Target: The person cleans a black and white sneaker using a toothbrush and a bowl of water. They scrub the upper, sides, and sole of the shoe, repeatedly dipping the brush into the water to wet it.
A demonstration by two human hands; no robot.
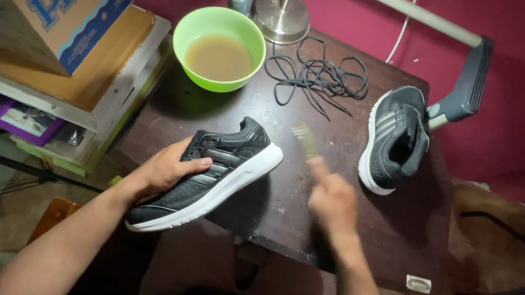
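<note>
Head view: left hand (173, 166) clamps a black sneaker (207, 175) on its side at the dark desk (309, 206) edge, while right hand (332, 199) grips a blurred small brush (305, 140) just beside its toe. Laces (318, 77) already lie loose near the green bowl (219, 48) of murky water. Second sneaker (396, 139) waits apart, seemingly untouched; scrubbing looks underway.

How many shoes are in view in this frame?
2. One black mesh sneaker with a white sole lies on its side under the left hand; the other black sneaker sits at the dark wooden table's right side. None appear hidden.
</note>
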